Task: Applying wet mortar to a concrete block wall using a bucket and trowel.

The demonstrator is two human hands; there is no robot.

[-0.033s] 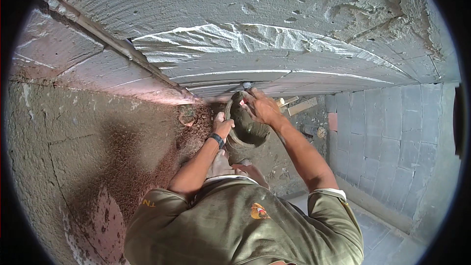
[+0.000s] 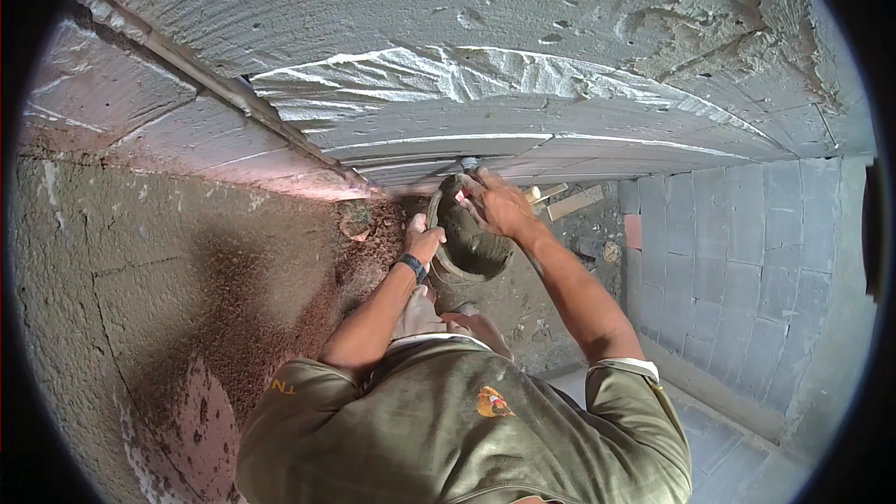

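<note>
A round bucket [image 2: 464, 274] smeared with mortar stands between my hands, close to the wall in front of me. Wet grey mortar [image 2: 478, 247] lies inside it. My left hand [image 2: 425, 239], with a dark band at the wrist, is closed on the bucket's left rim. Over the far right part of the opening, my right hand [image 2: 501, 205] is closed, fingers bent. Something small and reddish shows by its fingers, but what it holds is mostly hidden. A small grey fitting [image 2: 469, 163] sits at the wall just beyond the fingertips.
Ahead rises a block wall [image 2: 523, 9], partly coated with fresh render. A bare grey block wall [image 2: 737, 252] stands at the right, a rough rendered wall [image 2: 84, 261] at the left. Wood pieces [image 2: 575, 203] and reddish-brown rubble [image 2: 373, 238] lie on the floor.
</note>
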